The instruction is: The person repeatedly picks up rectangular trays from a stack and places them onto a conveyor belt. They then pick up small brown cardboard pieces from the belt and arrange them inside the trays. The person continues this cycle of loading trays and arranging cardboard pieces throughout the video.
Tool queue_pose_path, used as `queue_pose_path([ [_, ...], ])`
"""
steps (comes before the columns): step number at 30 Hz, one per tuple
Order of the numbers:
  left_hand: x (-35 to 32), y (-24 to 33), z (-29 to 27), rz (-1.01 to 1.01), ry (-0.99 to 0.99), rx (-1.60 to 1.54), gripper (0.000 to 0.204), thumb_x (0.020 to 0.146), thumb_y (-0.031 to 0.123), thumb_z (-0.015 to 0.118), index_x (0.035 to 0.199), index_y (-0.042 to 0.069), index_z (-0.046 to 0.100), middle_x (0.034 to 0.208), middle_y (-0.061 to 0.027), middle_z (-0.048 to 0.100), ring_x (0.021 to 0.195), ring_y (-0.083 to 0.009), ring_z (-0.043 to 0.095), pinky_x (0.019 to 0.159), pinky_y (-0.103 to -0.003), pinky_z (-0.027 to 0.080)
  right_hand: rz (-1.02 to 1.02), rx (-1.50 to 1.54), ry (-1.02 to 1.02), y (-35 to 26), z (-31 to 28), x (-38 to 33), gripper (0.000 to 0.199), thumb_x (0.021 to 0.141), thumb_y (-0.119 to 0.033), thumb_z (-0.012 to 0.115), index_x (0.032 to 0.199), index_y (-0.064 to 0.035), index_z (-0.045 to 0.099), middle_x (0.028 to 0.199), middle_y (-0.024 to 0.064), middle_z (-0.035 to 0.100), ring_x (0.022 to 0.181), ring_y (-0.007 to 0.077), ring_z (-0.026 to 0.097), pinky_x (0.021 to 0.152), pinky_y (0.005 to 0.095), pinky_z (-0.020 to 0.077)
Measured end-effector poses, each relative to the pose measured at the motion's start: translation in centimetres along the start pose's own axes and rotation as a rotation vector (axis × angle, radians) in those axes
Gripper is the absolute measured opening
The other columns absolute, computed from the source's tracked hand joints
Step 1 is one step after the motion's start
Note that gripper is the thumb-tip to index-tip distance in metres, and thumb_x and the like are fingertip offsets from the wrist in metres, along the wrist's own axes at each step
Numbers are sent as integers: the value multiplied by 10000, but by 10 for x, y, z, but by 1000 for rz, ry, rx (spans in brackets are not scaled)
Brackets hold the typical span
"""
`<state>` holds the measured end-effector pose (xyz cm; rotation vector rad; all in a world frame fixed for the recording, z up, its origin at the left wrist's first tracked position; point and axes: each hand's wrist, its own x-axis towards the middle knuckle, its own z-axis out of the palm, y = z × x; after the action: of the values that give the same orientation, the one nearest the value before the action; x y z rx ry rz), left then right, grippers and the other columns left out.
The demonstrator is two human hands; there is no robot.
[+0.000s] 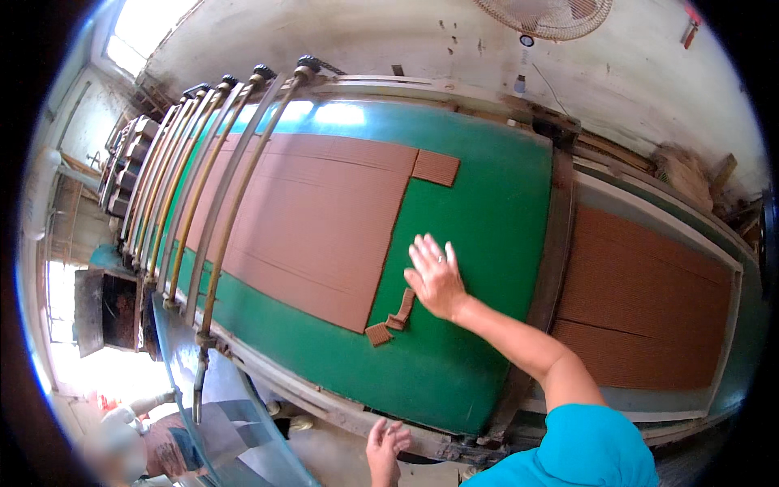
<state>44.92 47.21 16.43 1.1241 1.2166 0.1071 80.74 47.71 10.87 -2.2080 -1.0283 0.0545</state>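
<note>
My right hand (436,277) is stretched out with its fingers spread, above or on the green conveyor belt (479,357); I cannot tell whether it touches. A ring shows on one finger. Beside it lies a large brown sheet (324,223) with fine ridges. Small ridged brown scraps (379,334) sit off the sheet's near corner, and a squarish brown piece (436,167) adjoins its far corner. My left hand (386,442) is low by the belt's near edge, palm partly turned up. Its fingers are loosely bent and apart, with nothing visible in them.
Metal rods (243,174) cross above the belt at the left. Past a metal crossbar (552,243) on the right, darker ridged brown sheets (649,304) lie in a pale frame. A fan (548,12) hangs by the far wall. Another person (158,450) is at the lower left.
</note>
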Motion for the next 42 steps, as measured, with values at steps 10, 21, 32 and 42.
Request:
queue_pose_path([
  [10,98,44,56,-271,-293,-447,588,922,447,385,1383,414,21,1286,-266,371,1114,-420,464,871,-558,414,281,-390,29,137,-43,161,534,762,-431,632,1162,-111,481,1147,82,511,1095,254,461,894,415,373],
  [21,95,45,85,-429,-394,-379,533,912,539,310,1357,309,127,1299,-229,384,1131,-350,472,897,-492,415,-215,-211,-222,-33,5,-115,309,778,-412,513,728,-109,541,706,81,493,674,241,479,597,396,344],
  [32,-74,-42,-41,-111,30,-71,338,920,246,421,1214,84,385,1054,-114,556,929,-223,547,796,-337,453,-574,1014,-355,-221,-21,-295,261,763,-250,593,947,-65,575,1070,123,573,1062,301,522,914,479,381],
  [42,-139,-110,-105,-7,3,591,668,885,218,535,1414,105,144,823,-169,609,565,-227,603,497,-295,512,-405,404,-350,-159,-48,-387,145,763,-192,526,801,-56,560,745,114,572,719,306,589,601,412,485],
])
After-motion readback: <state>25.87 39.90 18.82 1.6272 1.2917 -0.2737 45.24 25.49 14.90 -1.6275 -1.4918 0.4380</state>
